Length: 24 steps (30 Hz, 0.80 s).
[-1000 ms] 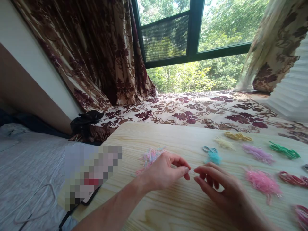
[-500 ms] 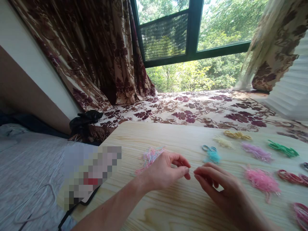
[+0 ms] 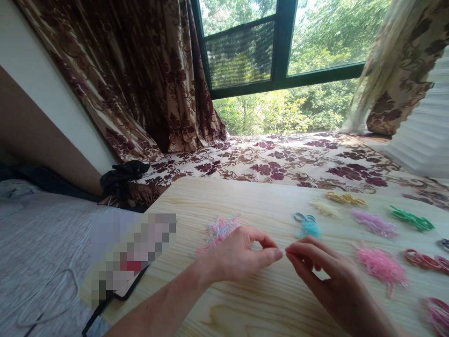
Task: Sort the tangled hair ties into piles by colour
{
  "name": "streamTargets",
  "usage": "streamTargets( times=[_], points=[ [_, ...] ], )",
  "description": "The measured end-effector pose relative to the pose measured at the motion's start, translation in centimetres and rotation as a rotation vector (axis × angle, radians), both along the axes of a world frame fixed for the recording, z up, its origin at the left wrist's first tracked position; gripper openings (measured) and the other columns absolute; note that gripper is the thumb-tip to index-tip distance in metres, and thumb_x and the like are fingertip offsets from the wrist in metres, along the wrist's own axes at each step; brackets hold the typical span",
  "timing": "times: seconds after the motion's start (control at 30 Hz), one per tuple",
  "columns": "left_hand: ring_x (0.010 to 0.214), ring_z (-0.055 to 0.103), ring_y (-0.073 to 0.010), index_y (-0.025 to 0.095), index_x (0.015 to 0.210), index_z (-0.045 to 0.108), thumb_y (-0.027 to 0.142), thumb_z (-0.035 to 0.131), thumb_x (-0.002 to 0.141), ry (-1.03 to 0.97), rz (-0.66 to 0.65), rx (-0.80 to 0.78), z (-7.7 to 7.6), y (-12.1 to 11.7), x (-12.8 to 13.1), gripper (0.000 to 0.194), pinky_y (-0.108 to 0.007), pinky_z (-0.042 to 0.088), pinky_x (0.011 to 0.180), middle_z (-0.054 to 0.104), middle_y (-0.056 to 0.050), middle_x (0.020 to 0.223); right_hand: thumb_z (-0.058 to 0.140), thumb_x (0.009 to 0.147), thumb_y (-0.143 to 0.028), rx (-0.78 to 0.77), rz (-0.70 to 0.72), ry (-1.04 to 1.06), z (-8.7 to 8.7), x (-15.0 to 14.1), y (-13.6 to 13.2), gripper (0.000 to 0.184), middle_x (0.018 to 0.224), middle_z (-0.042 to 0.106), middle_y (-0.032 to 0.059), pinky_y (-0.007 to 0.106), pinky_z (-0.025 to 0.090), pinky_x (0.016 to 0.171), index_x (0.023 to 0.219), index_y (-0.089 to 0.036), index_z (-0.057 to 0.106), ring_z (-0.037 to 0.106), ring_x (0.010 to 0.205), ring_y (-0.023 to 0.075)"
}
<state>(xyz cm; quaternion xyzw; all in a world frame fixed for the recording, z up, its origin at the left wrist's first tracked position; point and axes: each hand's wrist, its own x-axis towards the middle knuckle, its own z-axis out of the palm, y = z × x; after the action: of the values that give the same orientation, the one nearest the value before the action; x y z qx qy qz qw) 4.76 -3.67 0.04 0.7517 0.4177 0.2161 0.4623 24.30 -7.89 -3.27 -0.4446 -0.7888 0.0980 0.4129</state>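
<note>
left hand [image 3: 242,256]: pinched, contents unclear; partly blocks mixed strands [image 3: 221,228]
right hand [image 3: 324,266]: pinched, contents unclear
green bands [image 3: 412,218]: near desk [image 3: 196,194]'s far-right corner

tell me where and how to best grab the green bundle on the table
I'd pinch the green bundle across its middle, coming down from above, one fingertip on each long side. It lies flat, long and narrow on the table, so a crosswise pinch should gather most strands. The lilac tuft sits close on its left, so keep clear there.
</note>
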Motion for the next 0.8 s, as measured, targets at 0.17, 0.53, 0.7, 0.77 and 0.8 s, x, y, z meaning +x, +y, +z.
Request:
streamTargets(
  times=[0.17,0.53,0.7,0.77,0.8],
  points=[
    [0.085,0.062,-0.0154,0.016,0.079,0.073,0.029,0.055,0.081,0.027,-0.008,0.030,0.1,-0.1,0.1,0.022,-0.021,0.045,0.076,0.071,-0.001,0.080,0.051,0.091,-0.021,-0.024,0.014,0.006,-0.2,-0.2,0.0,0.013,0.071,0.061,0.0010,0.019,0.049,0.053,0.086,-0.022,0.063,0.057,0.058,0.0110],
    [0.075,0.059,-0.0144,0.018,0.075,0.071,0.031,0.052,0.083,0.124,0.142,0.094,0.3,0.1,-0.1,0.024,-0.023,0.045,0.071,0.068,0.000,0.078,0.053,0.088,-0.035,-0.208,-0.102,-0.139,3.2,5.3,1.6,0.021,0.077,0.067,0.0039,0.027,0.048,0.060,0.078,-0.022,0.066,0.062,0.069,0.0172],
    [0.072,0.058,-0.0142,0.018,0.078,0.070,0.030,0.051,0.084,0.102,0.209,0.176,-0.2,0.4,-0.3,0.023,-0.022,0.048,0.065,0.066,-0.001,0.081,0.057,0.077,-0.056,-0.240,-0.329,-0.157,3.8,12.0,2.3,0.036,0.075,0.071,0.0059,0.033,0.048,0.060,0.071,-0.023,0.071,0.063,0.066,0.0207],
    [0.072,0.058,-0.0143,0.018,0.079,0.069,0.030,0.051,0.084,0.095,0.216,0.199,-0.4,0.4,-0.3,0.023,-0.022,0.050,0.063,0.065,-0.002,0.082,0.059,0.072,-0.060,-0.260,-0.420,-0.144,3.5,13.8,2.4,0.039,0.071,0.071,0.0060,0.035,0.048,0.060,0.069,-0.023,0.072,0.062,0.063,0.0216],
    [0.072,0.058,-0.0144,0.018,0.078,0.069,0.030,0.051,0.084,0.093,0.217,0.205,-0.5,0.5,-0.3,0.023,-0.021,0.050,0.062,0.065,-0.002,0.081,0.059,0.070,-0.060,-0.272,-0.457,-0.128,3.4,14.5,2.4,0.040,0.069,0.071,0.0060,0.035,0.048,0.058,0.068,-0.023,0.072,0.062,0.061,0.0217]
  ],
)
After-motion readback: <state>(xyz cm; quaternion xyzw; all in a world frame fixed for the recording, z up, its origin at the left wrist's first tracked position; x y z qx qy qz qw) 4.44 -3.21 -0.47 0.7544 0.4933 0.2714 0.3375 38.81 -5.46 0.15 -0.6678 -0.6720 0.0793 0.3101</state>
